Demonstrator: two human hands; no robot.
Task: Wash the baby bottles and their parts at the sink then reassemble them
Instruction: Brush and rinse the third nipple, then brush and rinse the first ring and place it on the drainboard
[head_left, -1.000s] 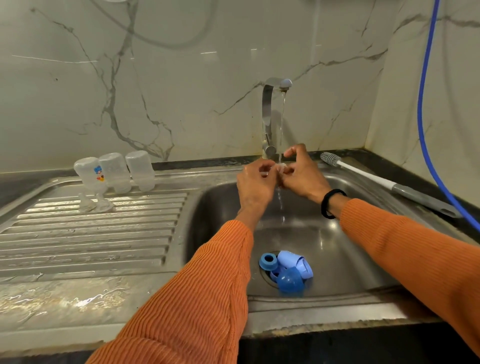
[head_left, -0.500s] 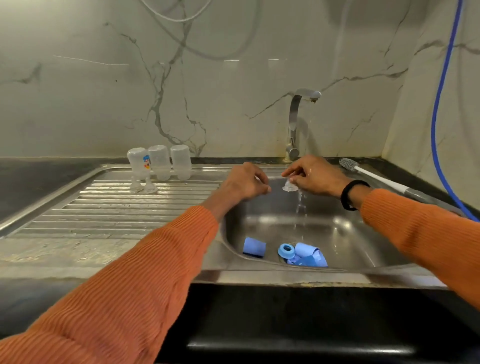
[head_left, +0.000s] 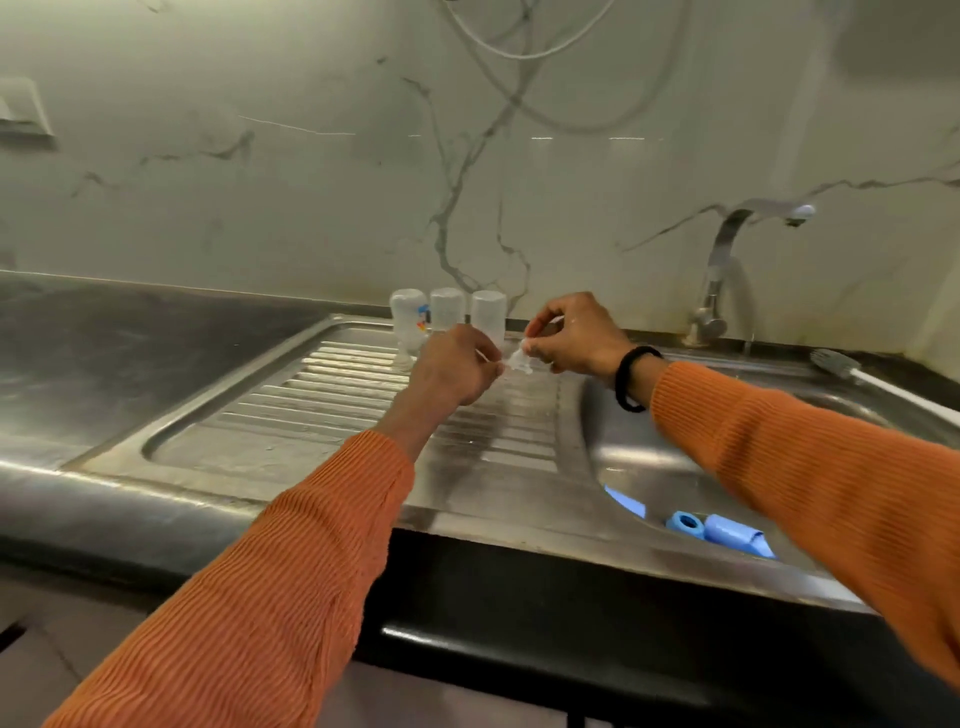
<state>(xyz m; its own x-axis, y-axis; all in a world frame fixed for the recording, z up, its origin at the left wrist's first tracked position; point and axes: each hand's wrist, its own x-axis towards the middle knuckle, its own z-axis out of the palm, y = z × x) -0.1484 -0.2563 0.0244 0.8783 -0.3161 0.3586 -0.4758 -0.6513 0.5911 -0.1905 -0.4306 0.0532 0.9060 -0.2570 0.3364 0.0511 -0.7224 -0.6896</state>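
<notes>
Over the drainboard (head_left: 322, 415) we pinch a small clear teat (head_left: 518, 359) with our right hand (head_left: 574, 335), and our left hand (head_left: 457, 366) curls beside it, touching its edge. Behind stand three clear bottles (head_left: 447, 312) upside down, and blue parts (head_left: 719, 530) lie down in the sink (head_left: 649, 457).

You hold a small clear nipple (head_left: 518, 359) above the drainboard. Three clear bottles (head_left: 448, 310) stand upside down at its far edge. Blue caps and rings (head_left: 719, 530) lie in the basin, near right.
</notes>
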